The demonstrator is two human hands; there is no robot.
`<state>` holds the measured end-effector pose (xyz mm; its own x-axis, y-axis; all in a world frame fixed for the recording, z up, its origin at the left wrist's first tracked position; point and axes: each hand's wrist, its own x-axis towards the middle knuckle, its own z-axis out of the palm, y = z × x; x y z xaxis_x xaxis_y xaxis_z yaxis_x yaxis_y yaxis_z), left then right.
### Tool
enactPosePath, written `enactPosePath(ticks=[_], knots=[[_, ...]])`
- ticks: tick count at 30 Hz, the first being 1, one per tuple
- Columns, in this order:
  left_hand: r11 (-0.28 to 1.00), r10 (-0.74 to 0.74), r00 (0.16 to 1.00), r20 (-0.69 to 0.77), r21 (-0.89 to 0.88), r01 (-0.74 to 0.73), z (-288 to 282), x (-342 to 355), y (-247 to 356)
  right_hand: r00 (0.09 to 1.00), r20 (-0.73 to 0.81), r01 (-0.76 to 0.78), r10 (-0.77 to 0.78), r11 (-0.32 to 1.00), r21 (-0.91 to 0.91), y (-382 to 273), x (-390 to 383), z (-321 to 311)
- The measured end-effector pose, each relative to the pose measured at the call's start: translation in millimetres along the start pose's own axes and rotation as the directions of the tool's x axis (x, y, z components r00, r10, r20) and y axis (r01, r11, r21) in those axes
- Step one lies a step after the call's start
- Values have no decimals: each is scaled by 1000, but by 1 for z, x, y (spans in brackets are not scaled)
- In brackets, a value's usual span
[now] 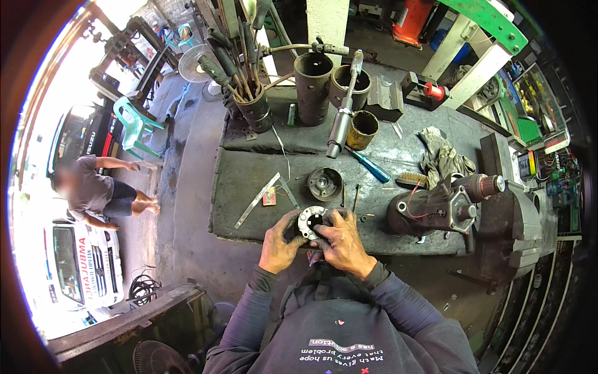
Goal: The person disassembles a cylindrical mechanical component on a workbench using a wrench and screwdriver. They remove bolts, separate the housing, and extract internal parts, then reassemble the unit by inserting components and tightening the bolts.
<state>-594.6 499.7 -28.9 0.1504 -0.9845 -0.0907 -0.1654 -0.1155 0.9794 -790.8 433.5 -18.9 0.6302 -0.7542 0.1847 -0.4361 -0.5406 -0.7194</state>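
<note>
At the near edge of the dark metal worktop (240, 173): round silver metal part (304, 219).
Fingers: left hand (279, 240) and right hand (344, 240), both clamped on it.
Black cylindrical motor (418, 210), worktop's right: apart from it; work seemingly midway, assembly unfinished.

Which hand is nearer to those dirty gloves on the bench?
Right. The right hand is below and left of the gloves in view; the left hand is farther left.
</note>
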Motion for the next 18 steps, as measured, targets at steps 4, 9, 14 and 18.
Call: enactPosePath(ticks=[4,9,14,18], knots=[[999,-2,999,34,-36,4,-5,1,-1,999,27,36,-36,999,-10,-1,4,2],[996,-18,998,66,-91,24,-10,2,-6,998,42,42,-41,999,-30,-4,6,-1],[999,-7,997,71,-43,10,-11,5,-9,998,25,-51,51,999,-5,-4,0,-11],[999,-24,999,35,39,22,-7,6,-5,991,-52,-114,119,989,93,7,1,-14]])
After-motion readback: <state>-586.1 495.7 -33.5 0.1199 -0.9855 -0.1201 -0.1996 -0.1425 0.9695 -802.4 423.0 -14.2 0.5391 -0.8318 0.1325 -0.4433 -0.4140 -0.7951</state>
